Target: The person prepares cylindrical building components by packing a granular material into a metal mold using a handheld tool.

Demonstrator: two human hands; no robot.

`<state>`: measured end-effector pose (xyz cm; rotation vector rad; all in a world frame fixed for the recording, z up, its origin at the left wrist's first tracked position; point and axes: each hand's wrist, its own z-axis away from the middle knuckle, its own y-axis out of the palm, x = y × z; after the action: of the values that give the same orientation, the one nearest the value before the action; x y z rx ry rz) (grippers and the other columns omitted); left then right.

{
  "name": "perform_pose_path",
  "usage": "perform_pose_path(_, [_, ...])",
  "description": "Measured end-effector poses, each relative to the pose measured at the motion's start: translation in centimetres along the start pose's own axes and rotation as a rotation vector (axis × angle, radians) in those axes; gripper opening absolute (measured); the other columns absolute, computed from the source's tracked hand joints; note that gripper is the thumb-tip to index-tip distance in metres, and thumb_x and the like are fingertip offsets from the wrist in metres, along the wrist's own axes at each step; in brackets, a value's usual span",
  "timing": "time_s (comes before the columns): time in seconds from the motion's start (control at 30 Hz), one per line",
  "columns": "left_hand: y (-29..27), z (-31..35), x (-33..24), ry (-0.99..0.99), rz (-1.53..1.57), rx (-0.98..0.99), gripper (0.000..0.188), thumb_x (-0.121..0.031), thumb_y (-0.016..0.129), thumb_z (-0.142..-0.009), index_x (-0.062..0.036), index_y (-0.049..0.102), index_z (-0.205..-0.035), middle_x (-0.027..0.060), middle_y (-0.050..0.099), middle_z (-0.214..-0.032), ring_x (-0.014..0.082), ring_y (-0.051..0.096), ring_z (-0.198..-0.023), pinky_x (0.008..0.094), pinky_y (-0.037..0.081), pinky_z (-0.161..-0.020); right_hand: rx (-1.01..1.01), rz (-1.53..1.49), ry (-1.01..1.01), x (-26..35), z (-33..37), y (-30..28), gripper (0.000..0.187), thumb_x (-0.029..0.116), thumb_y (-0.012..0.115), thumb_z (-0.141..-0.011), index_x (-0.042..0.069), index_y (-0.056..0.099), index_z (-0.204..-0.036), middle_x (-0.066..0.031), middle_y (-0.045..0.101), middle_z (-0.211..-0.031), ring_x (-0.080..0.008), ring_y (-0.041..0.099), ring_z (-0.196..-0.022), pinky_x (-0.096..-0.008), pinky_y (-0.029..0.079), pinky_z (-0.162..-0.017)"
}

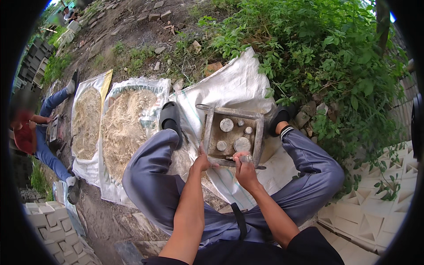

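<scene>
A square, grey, dust-covered mould (211, 128) with raised walls rests on white woven sacking between my feet. Inside it stand several round, flat-topped pegs of different sizes, among them a large peg (242, 145) and another large peg (226, 125). At the mould's near left corner, my left hand (202, 161) is closed round the wall. My right hand (245, 170) is closed over the near wall on a small tool (248, 158) with a pale, bulky end and a thin dark tip pointing left. Its exact kind is hard to make out.
Beside my left leg lie a sack with sandy powder (128, 110) and another powder-covered sack (87, 115). A person (26, 132) in red sits at far left. Leafy plants (309, 44) grow at far right, above pale patterned blocks (371, 207). More pale blocks (53, 225) stand lower left.
</scene>
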<state>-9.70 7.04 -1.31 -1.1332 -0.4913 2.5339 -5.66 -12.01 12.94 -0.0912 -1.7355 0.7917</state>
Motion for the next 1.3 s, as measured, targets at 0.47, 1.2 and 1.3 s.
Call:
perform_pose_path(0.47, [-0.1,-0.3,0.6,-0.007,0.05,0.035,0.155,-0.033,0.095,-0.048,0.0072,-0.02,-0.143,0.0272,-0.001,-0.155,0.0348,0.005,-0.145,0.036,0.012,-0.12,-0.091,0.031,0.099,0.5,-0.3,-3.7,0.014,0.013,0.048,-0.098,0.0,0.049,-0.098,-0.02,0.056,-0.087,-0.0423,0.058,-0.082,-0.0466,0.045,-0.071])
perform_pose_path(1.2, [0.1,-0.7,0.3,-0.05,-0.003,0.053,0.159,-0.033,0.096,-0.045,0.0063,-0.024,-0.142,0.0279,0.002,-0.155,0.0361,0.01,-0.144,0.0338,0.017,-0.119,0.006,-0.052,0.082,-0.1,-0.1,-1.1,0.012,0.011,0.052,-0.097,0.002,0.047,-0.103,-0.0181,0.054,-0.093,-0.0395,0.055,-0.085,-0.0419,0.044,-0.076])
perform_pose_path(1.3, [-0.1,-0.4,0.3,-0.032,-0.06,0.031,0.158,-0.036,0.095,-0.048,0.008,-0.025,-0.141,0.029,0.0,-0.155,0.0352,0.01,-0.145,0.0322,0.018,-0.118,0.019,-0.085,0.084,2.0,-1.0,-1.4,0.01,0.011,0.05,-0.097,0.001,0.048,-0.094,-0.0143,0.053,-0.088,-0.0301,0.054,-0.078,-0.0363,0.045,-0.074])
